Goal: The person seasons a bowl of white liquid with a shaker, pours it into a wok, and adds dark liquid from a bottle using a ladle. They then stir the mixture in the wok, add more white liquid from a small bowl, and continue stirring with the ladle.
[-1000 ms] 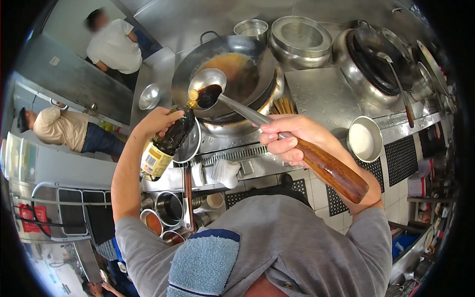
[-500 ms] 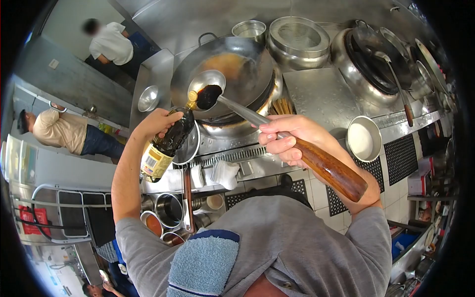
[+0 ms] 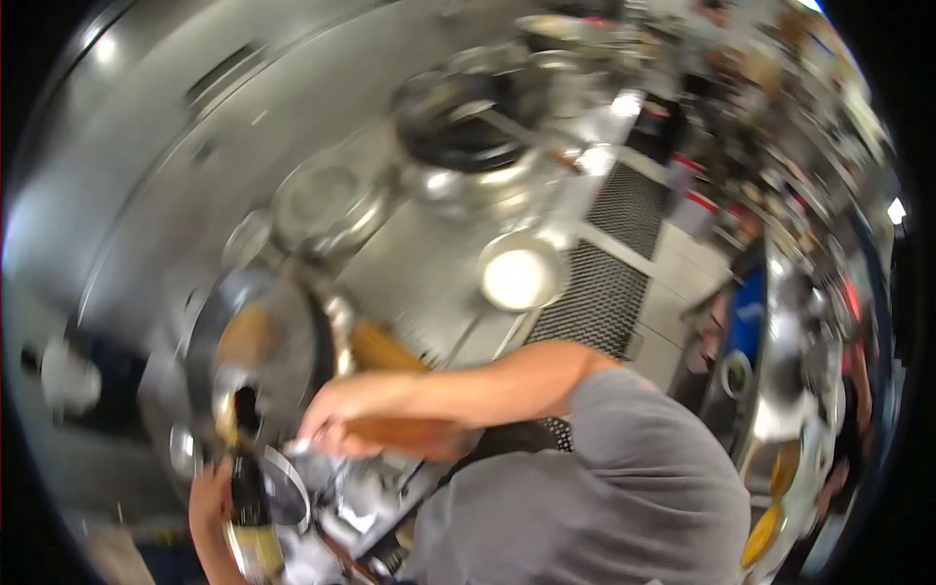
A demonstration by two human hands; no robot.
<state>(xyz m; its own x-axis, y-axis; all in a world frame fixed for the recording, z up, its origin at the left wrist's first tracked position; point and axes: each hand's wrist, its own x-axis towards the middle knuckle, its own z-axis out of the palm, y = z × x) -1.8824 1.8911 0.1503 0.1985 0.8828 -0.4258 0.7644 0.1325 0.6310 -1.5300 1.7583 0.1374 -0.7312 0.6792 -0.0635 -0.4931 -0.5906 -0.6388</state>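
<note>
Motion blurs the whole head view. My left hand (image 3: 212, 494), at the lower left, is closed around a dark glass bottle (image 3: 251, 497) with a pale label. The bottle's neck points up to the ladle bowl (image 3: 230, 400), where dark liquid (image 3: 247, 405) shows. My right hand (image 3: 341, 414) grips the ladle's wooden handle (image 3: 409, 436). Behind the ladle lies the large wok (image 3: 278, 292), with brownish liquid (image 3: 246, 336) inside.
A pot of white contents (image 3: 517, 278) stands on the steel counter (image 3: 419, 263). Farther back are a covered steel pot (image 3: 327, 205) and another wok (image 3: 458, 127). A person in white (image 3: 70, 378) is at the far left. Black mats (image 3: 595, 288) lie on the floor.
The view has swung strongly to the right and become blurred, so the wok and both hands now appear lower and farther left. The bottle and ladle are still held.
</note>
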